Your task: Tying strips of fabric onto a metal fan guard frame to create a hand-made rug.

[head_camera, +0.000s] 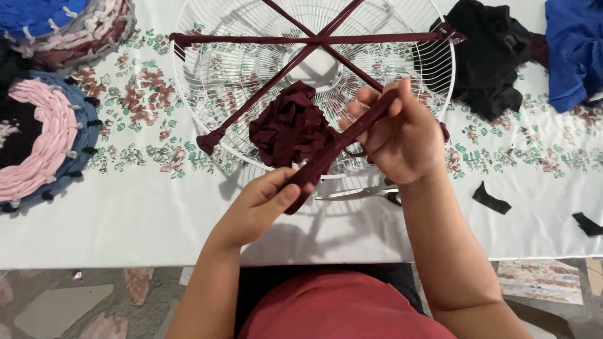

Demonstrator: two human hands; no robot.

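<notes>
— What are the hands doing?

— Both grip one maroon fabric strip (336,147). The left hand (264,204) pinches its lower end between thumb and fingers; the right hand (399,135), up and to the right of it, is closed around the upper part, so the strip runs taut between them.

— And around them?

— Just beyond the left hand lies a bunched maroon cloth (289,125) on a white wire fan guard (188,113). Scissors (361,193) rest on the table beneath the right hand.
</notes>
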